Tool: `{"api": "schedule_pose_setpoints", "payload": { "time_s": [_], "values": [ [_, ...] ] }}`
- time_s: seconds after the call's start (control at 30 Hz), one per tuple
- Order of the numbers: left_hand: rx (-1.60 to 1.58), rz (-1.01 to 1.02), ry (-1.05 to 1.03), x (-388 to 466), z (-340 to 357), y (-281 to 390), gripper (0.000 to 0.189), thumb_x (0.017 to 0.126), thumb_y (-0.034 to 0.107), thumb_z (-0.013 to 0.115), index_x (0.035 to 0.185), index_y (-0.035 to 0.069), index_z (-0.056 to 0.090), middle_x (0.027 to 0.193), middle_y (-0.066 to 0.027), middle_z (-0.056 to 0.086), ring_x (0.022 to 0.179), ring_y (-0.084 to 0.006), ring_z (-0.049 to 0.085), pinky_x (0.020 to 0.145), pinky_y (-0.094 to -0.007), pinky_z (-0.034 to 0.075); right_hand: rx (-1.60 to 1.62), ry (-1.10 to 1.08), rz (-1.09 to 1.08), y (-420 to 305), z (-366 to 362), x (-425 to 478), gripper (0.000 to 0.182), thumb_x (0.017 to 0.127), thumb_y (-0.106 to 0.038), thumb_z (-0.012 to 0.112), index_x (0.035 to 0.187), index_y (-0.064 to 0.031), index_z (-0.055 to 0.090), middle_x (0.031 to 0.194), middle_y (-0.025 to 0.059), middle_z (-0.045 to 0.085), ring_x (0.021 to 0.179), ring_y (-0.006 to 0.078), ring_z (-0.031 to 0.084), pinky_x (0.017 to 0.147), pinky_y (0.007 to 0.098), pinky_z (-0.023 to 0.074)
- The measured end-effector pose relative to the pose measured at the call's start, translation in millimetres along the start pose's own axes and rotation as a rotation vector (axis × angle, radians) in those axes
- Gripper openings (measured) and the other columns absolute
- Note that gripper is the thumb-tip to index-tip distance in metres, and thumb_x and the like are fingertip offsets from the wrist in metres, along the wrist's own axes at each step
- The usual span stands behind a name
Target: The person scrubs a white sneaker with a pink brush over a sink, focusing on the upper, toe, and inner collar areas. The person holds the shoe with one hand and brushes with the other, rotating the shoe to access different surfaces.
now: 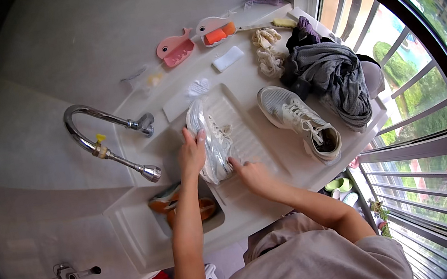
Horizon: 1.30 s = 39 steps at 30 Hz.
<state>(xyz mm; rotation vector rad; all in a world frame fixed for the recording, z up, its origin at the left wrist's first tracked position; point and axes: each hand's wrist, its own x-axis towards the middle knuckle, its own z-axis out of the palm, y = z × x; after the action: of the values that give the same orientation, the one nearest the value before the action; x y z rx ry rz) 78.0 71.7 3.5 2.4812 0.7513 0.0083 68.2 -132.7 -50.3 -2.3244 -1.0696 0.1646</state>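
A wet white lace-up sneaker [212, 147] lies on its side on the ribbed washboard [246, 136] of a white laundry sink. Gripping its sole side is my left hand [193, 150], with the thumb on the shoe. My right hand [253, 174] is at the shoe's near end, its index finger extended and touching or almost touching it; nothing shows in that hand. The matching light grey and white sneaker [299, 123] rests on the counter to the right, its laces tied. Orange and grey shoes [197, 210] are in the basin, partly hidden by my left forearm.
A chrome faucet [113, 156] arches over the basin's left side. Behind the washboard are a white soap bar or block [228, 58], a pink whale-shaped dish [176, 50], a white one with orange pieces [216, 32] and a brush [283, 23]. Grey clothes [332, 78] lie heaped by the barred window.
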Motion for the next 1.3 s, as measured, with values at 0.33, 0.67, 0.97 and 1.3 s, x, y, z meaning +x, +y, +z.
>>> {"api": "schedule_pose_setpoints", "payload": {
  "time_s": [0.33, 0.67, 0.97, 1.3],
  "values": [
    [-0.019, 0.029, 0.026, 0, 6, -4, 0.068, 0.097, 0.051, 0.044, 0.14, 0.0, 0.027, 0.107, -0.0336, 0.062, 0.1, -0.0515, 0.058, 0.085, -0.0541, 0.046, -0.053, 0.015, -0.027, 24, 2, 20, 0.061, 0.081, -0.005, 0.053, 0.141, -0.0083, 0.046, 0.071, 0.0157, 0.064, 0.061, 0.0322, 0.065, 0.054, 0.0438, 0.0526],
    [-0.037, 0.12, 0.053, 5, 14, -4, 0.067, 0.097, 0.048, 0.046, 0.138, 0.0, 0.027, 0.105, -0.0344, 0.062, 0.099, -0.0517, 0.059, 0.083, -0.0545, 0.046, -0.066, 0.127, 0.012, 30, 9, 28, 0.057, 0.083, -0.007, 0.052, 0.14, -0.0047, 0.046, 0.071, 0.0171, 0.065, 0.056, 0.0334, 0.064, 0.053, 0.0426, 0.0527],
    [-0.045, 0.088, 0.04, -4, 5, -6, 0.062, 0.096, 0.05, 0.045, 0.135, 0.003, 0.028, 0.099, -0.0333, 0.064, 0.096, -0.053, 0.059, 0.083, -0.056, 0.045, 0.224, -0.032, 0.136, 3, 4, 9, 0.054, 0.084, -0.006, 0.049, 0.138, -0.0057, 0.048, 0.075, 0.0225, 0.064, 0.067, 0.0427, 0.063, 0.064, 0.0507, 0.0522],
    [-0.016, 0.005, 0.107, -3, 4, -12, 0.065, 0.097, 0.051, 0.043, 0.136, 0.002, 0.027, 0.097, -0.032, 0.065, 0.095, -0.0517, 0.06, 0.081, -0.0559, 0.046, 0.272, 0.278, 0.079, 17, -12, -17, 0.034, 0.085, -0.009, 0.055, 0.118, -0.0016, 0.054, 0.089, 0.0185, 0.061, 0.068, 0.0398, 0.064, 0.06, 0.0459, 0.0535]
  ]
}}
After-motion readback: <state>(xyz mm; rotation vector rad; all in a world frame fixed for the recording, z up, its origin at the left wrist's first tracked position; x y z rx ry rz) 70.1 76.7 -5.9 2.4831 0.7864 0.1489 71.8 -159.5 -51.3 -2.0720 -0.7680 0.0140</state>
